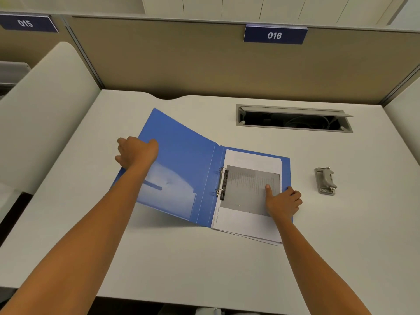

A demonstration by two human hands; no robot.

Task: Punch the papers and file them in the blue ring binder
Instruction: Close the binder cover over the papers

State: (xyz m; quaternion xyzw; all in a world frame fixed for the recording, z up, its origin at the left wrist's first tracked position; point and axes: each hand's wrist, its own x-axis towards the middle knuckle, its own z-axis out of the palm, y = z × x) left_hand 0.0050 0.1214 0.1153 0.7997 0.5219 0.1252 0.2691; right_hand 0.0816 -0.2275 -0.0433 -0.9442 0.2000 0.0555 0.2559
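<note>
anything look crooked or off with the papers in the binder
Yes: the papers sit skewed on the rings, their lower edges fanned out and sticking past the binder bottom edge.

Bare desk (227, 269) in front; hole punch (325, 181) right of binder (181, 155), cable slot (293, 119) behind

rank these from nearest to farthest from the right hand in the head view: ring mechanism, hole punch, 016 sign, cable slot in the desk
From the right hand:
1. hole punch, just to its right on the desk
2. ring mechanism, to its left in the binder
3. cable slot, beyond, toward the partition
4. 016 sign, up on the partition
</note>
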